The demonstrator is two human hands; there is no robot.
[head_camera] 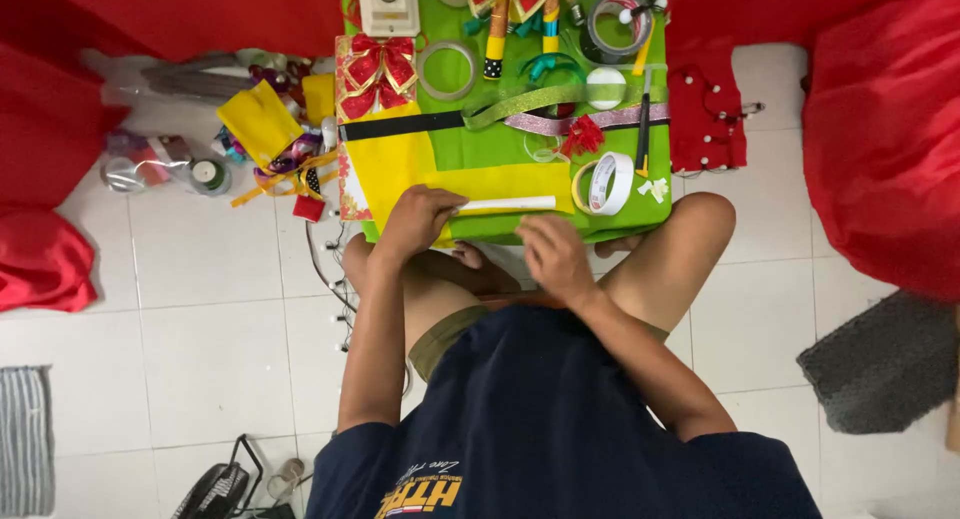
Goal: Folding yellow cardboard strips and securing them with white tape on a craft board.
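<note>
I sit cross-legged on a white tiled floor at a low green table (pixel 500 149). My left hand (pixel 418 219) presses on a yellow sheet (pixel 400 164) at the table's near edge, fingertips on the end of a thin white strip (pixel 510 204). My right hand (pixel 555 257) hovers just below that strip at the table's front edge, fingers loosely curled, and nothing can be seen in it. A white tape roll (pixel 608 183) lies right of the strip.
A black strip (pixel 400 126), glittery ribbons (pixel 570 114), red bows (pixel 375 69), tape rings and pens crowd the table. Red fabric (pixel 880 129) drapes right and left. Yellow cloth and ribbon scraps (pixel 265 129) lie left; a grey mat (pixel 885 364) lies right.
</note>
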